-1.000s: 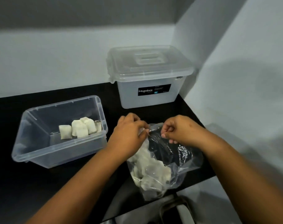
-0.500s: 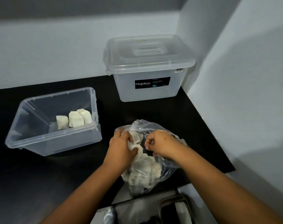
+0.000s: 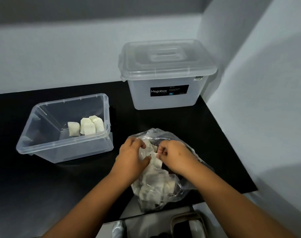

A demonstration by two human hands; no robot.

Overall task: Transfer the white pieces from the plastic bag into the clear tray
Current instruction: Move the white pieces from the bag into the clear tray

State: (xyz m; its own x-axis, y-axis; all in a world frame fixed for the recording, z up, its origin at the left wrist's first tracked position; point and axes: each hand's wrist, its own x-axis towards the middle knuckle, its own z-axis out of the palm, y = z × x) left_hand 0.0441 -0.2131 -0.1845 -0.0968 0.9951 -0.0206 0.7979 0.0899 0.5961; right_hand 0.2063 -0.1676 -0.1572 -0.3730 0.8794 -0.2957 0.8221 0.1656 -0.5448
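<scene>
A clear plastic bag [image 3: 165,191] holding several white pieces lies on the black counter near its front edge. My left hand [image 3: 131,157] grips the bag's left side at its mouth. My right hand [image 3: 173,155] is inside the bag's opening, fingers curled, pinching a white piece [image 3: 155,160]. The clear tray [image 3: 43,148] stands to the left of the bag, with three white pieces [image 3: 88,127] in its right end.
A lidded clear Megabox storage box [image 3: 165,74] stands at the back right against the wall. The black counter [image 3: 215,134] ends on the right near the bag. Below its front edge lie a dark object and something shiny.
Both hands have gone from holding the bag's mouth open to working inside it; my right hand now pinches a white piece. The view has shifted, so everything sits lower in the frame.
</scene>
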